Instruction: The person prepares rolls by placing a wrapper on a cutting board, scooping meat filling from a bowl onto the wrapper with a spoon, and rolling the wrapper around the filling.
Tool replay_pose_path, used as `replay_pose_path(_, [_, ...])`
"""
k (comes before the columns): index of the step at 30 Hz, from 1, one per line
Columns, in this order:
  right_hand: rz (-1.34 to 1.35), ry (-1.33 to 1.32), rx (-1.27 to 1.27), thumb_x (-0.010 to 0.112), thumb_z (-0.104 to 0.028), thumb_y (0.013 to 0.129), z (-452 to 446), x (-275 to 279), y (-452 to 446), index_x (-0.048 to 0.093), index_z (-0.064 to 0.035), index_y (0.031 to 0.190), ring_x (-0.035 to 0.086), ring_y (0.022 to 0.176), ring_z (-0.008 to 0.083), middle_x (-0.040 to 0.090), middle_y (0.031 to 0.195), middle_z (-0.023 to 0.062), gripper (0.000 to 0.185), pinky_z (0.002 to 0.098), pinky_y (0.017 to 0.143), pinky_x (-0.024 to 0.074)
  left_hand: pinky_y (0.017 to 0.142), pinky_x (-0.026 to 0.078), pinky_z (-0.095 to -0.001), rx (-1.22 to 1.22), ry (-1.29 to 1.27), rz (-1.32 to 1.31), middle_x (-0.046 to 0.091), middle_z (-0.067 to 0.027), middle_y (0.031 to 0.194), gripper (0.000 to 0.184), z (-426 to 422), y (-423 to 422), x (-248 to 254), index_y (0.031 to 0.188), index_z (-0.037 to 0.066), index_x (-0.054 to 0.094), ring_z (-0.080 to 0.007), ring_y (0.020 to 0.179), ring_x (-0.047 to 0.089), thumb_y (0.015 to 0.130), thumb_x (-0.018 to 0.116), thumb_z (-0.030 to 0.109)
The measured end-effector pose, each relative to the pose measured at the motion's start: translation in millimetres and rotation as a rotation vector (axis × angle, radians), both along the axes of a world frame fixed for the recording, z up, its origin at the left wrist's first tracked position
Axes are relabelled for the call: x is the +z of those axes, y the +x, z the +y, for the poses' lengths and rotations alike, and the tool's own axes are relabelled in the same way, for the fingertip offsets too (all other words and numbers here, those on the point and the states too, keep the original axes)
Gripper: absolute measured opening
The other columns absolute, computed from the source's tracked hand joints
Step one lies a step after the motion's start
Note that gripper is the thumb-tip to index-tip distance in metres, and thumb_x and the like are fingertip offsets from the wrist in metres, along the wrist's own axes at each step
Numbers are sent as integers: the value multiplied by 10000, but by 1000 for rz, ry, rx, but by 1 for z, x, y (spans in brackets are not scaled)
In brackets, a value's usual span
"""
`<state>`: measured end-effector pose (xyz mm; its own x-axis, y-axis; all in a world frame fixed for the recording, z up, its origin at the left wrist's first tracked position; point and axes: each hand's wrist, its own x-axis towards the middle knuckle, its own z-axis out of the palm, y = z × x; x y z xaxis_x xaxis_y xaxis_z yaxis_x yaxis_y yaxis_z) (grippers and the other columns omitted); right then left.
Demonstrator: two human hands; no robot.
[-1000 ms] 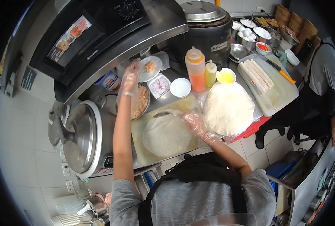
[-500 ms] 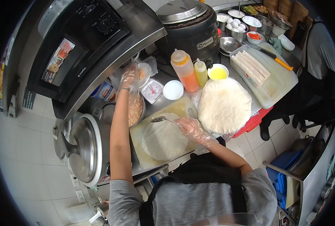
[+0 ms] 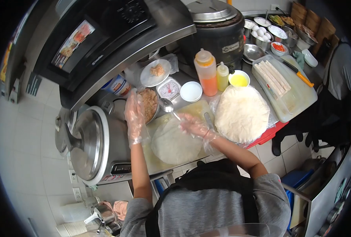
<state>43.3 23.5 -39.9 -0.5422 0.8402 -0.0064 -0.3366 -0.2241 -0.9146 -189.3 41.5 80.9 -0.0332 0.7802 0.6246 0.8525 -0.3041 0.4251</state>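
Translucent round sheet (image 3: 177,144), one in number, lies flat on one yellowish board (image 3: 197,106) in front of the person, as the head view shows. One spoon (image 3: 167,106) is pinched in the gloved right hand (image 3: 195,125), which is above the sheet's upper right edge; the spoon's head points at the steel bowl (image 3: 158,106), just beside its rim. That bowl, also one, holds pinkish filling (image 3: 148,102). Left hand (image 3: 135,114), gloved too, has its fingers stretched out and holds nothing visible; it hides the bowl's left side, and I cannot tell whether it touches the bowl. Behind come one dial scale (image 3: 169,90) and one white plate (image 3: 146,79) with one clump (image 3: 157,70) on it; whether the plate sits on the scale is unclear. Small white bowls number two here: one plain bowl (image 3: 191,91), one with yellow liquid (image 3: 239,80). Two squeeze bottles, orange (image 3: 207,75) and yellow (image 3: 222,78), stand between them. Right of the board lies one broad pale dough round (image 3: 242,114). Farther right, several white sticks (image 3: 274,79) overlap too much to count, near one orange-handled knife (image 3: 299,75). One large cooker (image 3: 86,146) takes up the left side, and one black oven (image 3: 104,59) overhangs the back left.
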Motion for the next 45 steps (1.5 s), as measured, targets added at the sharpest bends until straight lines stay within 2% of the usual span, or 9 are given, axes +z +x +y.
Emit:
replay_pose_path(2, [-260, 679, -280, 544, -86, 853, 29, 3, -15, 568, -98, 1155, 616, 769, 151, 630, 908, 44, 303, 312, 674, 505, 1046, 318, -378, 139, -88, 123, 457, -238, 1312, 603, -23, -15, -31, 1324, -29, 398, -336, 1242, 423, 855, 610, 285])
replay_pose_path(5, [-933, 1254, -239, 528, -86, 814, 55, 73, -24, 610, -117, 1125, 649, 826, 222, 659, 920, 66, 323, 360, 707, 516, 1058, 280, -425, 148, -127, 155, 352, -273, 1374, 818, -48, -18, -60, 1383, -54, 258, -387, 1274, 347, 779, 668, 315])
replay_pose_path(14, [-1399, 1962, 289, 582, -229, 770, 103, 122, -117, 701, -100, 795, 662, 762, 249, 659, 780, 88, 176, 395, 631, 524, 1063, 197, -493, 374, -223, 138, 191, -227, 1471, 938, -38, -20, -125, 1424, -37, 118, -374, 1331, 235, 791, 634, 423])
replay_pose_path(20, [-1353, 1643, 383, 624, -291, 737, 106, 147, -127, 712, -73, 805, 665, 789, 270, 681, 833, 114, 244, 417, 651, 528, 1076, 168, -475, 391, -198, 66, 207, -227, 1466, 946, -26, -21, -140, 1433, -35, 65, -377, 1312, 267, 802, 635, 379])
replay_pose_path(23, [-1302, 1796, 420, 624, -318, 737, 108, 148, -122, 713, -79, 807, 665, 787, 278, 683, 828, 111, 265, 410, 649, 530, 1077, 172, -468, 388, -199, 53, 214, -227, 1462, 941, -27, -18, -138, 1432, -34, 67, -377, 1311, 268, 798, 646, 349])
replay_pose_path(32, [-1238, 1740, 596, 579, -157, 752, 121, 136, -130, 706, -74, 823, 654, 782, 293, 675, 839, 136, 167, 390, 674, 524, 1061, 225, -450, 361, -134, 45, 219, -212, 1469, 963, -25, -22, -140, 1430, -32, 96, -372, 1301, 293, 756, 681, 328])
replay_pose_path(38, [-704, 1365, 734, 551, -157, 768, 154, 108, -114, 660, -82, 867, 630, 843, 329, 661, 898, 131, 165, 403, 724, 500, 1081, 193, -450, 238, -10, -107, 220, -236, 1452, 1018, -29, -30, -135, 1432, -27, 61, -392, 1316, 251, 744, 693, 377])
replay_pose_path(41, [-1197, 1539, 440, 546, -153, 772, 140, 108, -122, 664, -81, 865, 636, 840, 320, 661, 903, 131, 166, 406, 718, 506, 1090, 179, -451, 216, 11, -171, 209, -242, 1455, 1032, -32, -28, -136, 1430, -27, 59, -395, 1329, 228, 737, 696, 394])
replay_pose_path(45, [-1171, 1665, 357, 542, -155, 770, 112, 106, -123, 672, -92, 828, 646, 817, 310, 664, 869, 128, 156, 416, 693, 512, 1095, 156, -461, 204, 26, -162, 183, -247, 1464, 1013, -30, -28, -136, 1429, -25, 65, -391, 1347, 198, 744, 693, 380])
